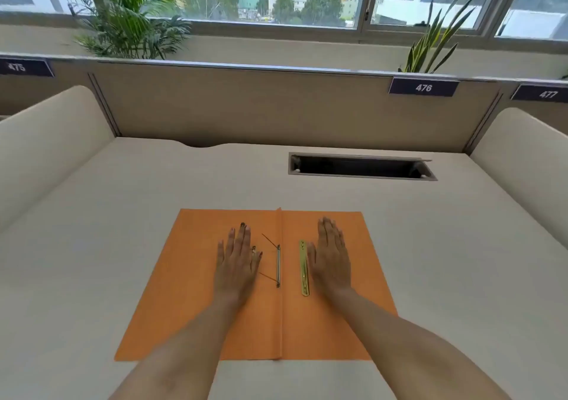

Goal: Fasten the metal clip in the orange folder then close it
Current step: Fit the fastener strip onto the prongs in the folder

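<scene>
An orange folder point(172, 292) lies open and flat on the desk in front of me. Just left of its centre fold sits the silver fastener base point(278, 266), with two thin prongs sticking up and leaning left. A loose brass clip bar point(304, 268) lies on the right half, parallel to the fold. My left hand point(238, 261) rests flat, palm down, on the left half beside the prongs. On the right half my right hand point(330, 258) lies flat too, its thumb edge next to the brass bar. Neither hand holds anything.
The beige desk point(123, 203) has an open rectangular cable slot point(361, 166) behind the folder to the right. Padded dividers rise at the left point(46, 141) and right point(522, 160), with a back panel labelled 476 point(423, 87). Plants and windows stand beyond.
</scene>
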Demonstrator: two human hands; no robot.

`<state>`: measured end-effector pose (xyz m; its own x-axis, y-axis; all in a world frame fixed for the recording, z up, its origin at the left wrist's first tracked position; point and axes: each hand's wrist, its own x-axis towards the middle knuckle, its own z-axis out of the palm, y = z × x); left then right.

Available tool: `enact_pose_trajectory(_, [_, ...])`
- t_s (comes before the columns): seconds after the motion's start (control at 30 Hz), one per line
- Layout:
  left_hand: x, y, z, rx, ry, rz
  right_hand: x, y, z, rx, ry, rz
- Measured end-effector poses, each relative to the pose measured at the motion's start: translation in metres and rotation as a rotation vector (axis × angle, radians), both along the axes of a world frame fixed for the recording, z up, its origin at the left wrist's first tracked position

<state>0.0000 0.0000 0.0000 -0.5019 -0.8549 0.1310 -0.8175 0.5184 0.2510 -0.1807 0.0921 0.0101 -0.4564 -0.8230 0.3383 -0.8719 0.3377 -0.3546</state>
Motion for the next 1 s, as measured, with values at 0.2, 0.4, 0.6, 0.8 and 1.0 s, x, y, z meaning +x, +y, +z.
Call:
enact_pose_trajectory(0.2, [0.006, 0.000, -0.013, 0.110, 0.018, 0.027, 0.003, 0.008, -0.009, 0.148, -0.134, -0.100])
enact_pose_trajectory(0.4, [0.006, -0.002, -0.017, 0.125, -0.017, 0.026, 0.000, 0.005, -0.011, 0.282, -0.136, -0.119])
enact_pose_trajectory(0.6, [0.004, -0.002, -0.013, 0.171, 0.006, 0.097, 0.002, 0.008, -0.007, 0.132, -0.170, -0.153])
enact_pose_trajectory(0.8, [-0.006, -0.004, -0.001, 0.373, 0.094, 0.173, 0.027, 0.015, 0.004, 0.077, -0.264, -0.411])
enact_pose_trajectory(1.0, [-0.013, 0.001, 0.002, 0.381, 0.073, 0.205, 0.046, 0.015, 0.021, 0.345, -0.277, -0.478])
